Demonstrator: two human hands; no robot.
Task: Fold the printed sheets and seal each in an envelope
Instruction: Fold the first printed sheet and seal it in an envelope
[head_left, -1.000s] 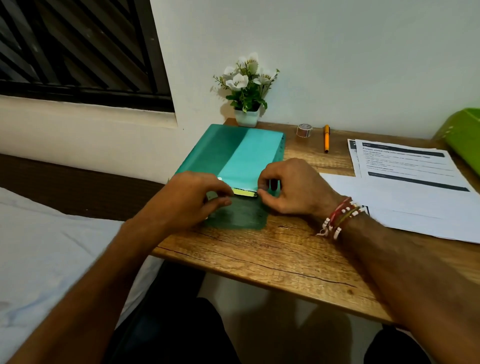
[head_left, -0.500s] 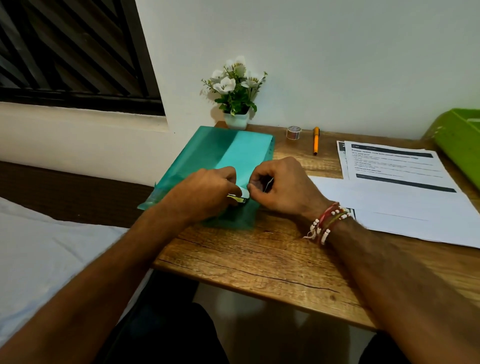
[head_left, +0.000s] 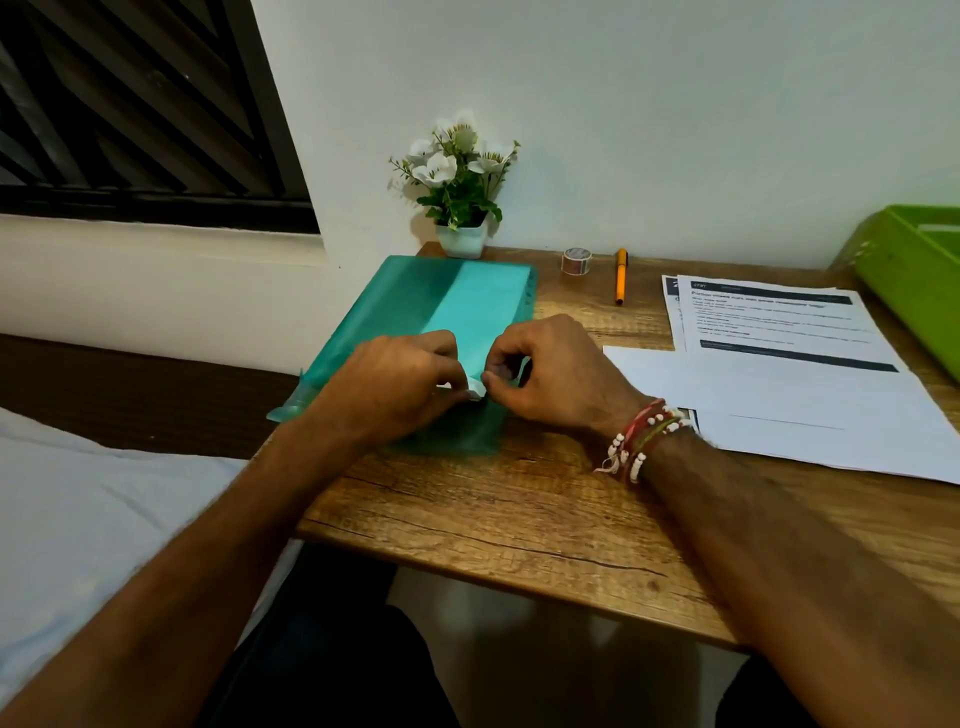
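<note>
Hands are meeting in the head view over a teal envelope (head_left: 441, 296), which is lying flat on the left part of the wooden desk (head_left: 519, 509), its far left corner hanging past the desk edge. A lighter turquoise band is showing along the envelope's right half.

The left hand (head_left: 400, 384) is resting on the envelope's near end, its fingers (head_left: 447, 364) curling inward and pinching a small white strip (head_left: 475, 387) at the fingertips. The right hand (head_left: 550, 374) is coming in from the other side, its fingers (head_left: 498, 364) curled too, thumb and forefinger pinching the same strip from the right, so both hands are touching it at one spot just above the envelope. What the strip is joined to is hidden by the fingers. Beaded bracelets (head_left: 639, 436) are circling the right wrist.

To the right, well apart from the envelope, printed sheets (head_left: 769, 322) are lying in a loose stack, with a blank white sheet (head_left: 779, 410) overlapping their near edge. At the back of the desk a small pot of white flowers (head_left: 461, 239) is standing against the wall, touching the envelope's far edge, and beside it are sitting a roll of tape (head_left: 576, 261) and an orange pen (head_left: 620, 275). A green tray (head_left: 914, 280) is sitting at the far right edge. A white bed (head_left: 78, 519) is lying left of the desk, below a dark window grille (head_left: 130, 104).
</note>
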